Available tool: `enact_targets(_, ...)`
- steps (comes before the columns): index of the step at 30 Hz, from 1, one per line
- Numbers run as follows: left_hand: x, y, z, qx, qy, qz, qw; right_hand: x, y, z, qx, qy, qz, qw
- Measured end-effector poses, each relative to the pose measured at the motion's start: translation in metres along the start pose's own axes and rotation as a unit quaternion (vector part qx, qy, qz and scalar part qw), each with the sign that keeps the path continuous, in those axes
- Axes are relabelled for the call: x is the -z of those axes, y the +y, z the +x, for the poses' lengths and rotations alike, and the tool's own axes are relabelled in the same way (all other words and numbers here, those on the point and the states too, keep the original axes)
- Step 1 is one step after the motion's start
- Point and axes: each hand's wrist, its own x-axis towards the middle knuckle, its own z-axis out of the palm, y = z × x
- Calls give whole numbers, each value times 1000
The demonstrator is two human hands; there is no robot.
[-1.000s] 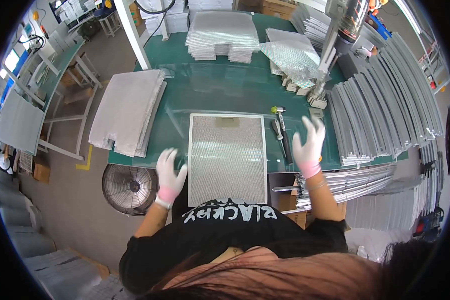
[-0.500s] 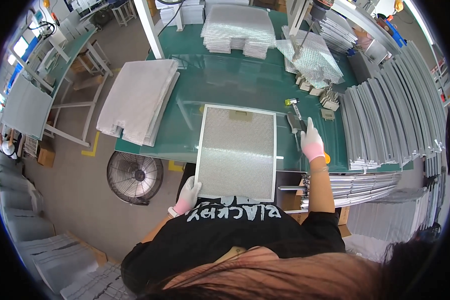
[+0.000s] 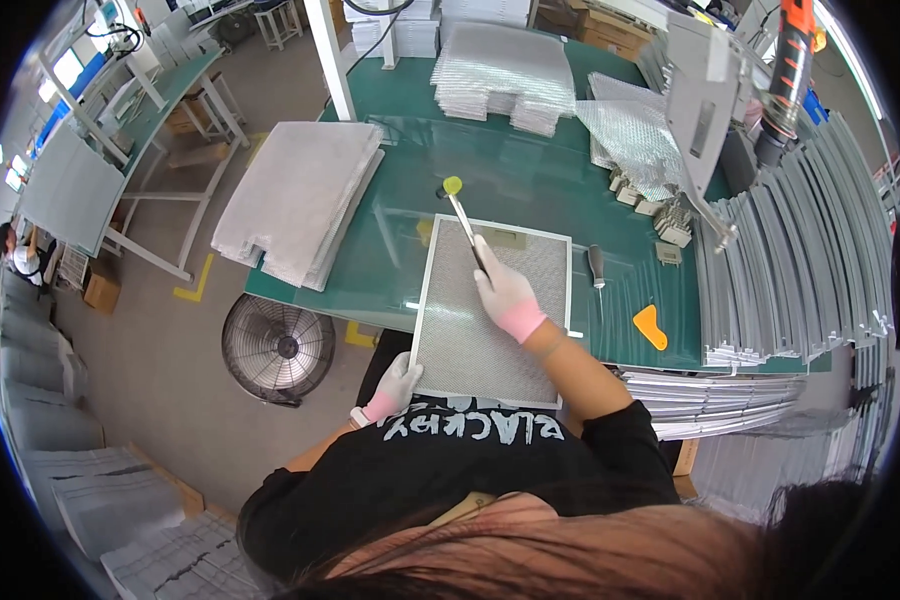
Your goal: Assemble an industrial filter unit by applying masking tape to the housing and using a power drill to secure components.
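Observation:
A rectangular mesh filter panel (image 3: 480, 330) with a silver frame lies in front of me. Its far part rests on the green table, and its near edge reaches my shirt. My gloved left hand (image 3: 400, 383) grips the panel's near left edge. In my gloved right hand (image 3: 507, 298) is a small mallet (image 3: 460, 212), its fingers wrapped round the handle. The yellow-green and black head points away from me, past the panel's far edge. Part of the mesh and a tab at the far edge are hidden behind hand and mallet.
Right of the panel lie a screwdriver (image 3: 597, 265) and an orange scraper (image 3: 650, 327). Farther back are small metal parts (image 3: 673, 225) and bubble-wrap sheets (image 3: 630, 135). Upright panels (image 3: 790, 240) line the right side. White sheets (image 3: 295, 195) overhang the left edge. A power tool (image 3: 788, 85) hangs overhead; a fan (image 3: 278, 348) stands left.
My right hand has picked up the mallet from the table's right side and brought it left over the panel. The scraper now shows fully. My left hand stays at the panel's edge.

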Motion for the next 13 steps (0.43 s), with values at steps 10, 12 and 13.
enact_targets(10,0,4,-2,-9,-12,19,1000,-6,-18,22,-85,-113,-120,983)
enact_targets(12,5,23,-12,-15,-19,120,992,-5,-20,24,-104,-141,-131,976)
enact_targets(13,5,20,-18,-7,-17,119,993,-4,-19,24,-99,-129,-126,979)
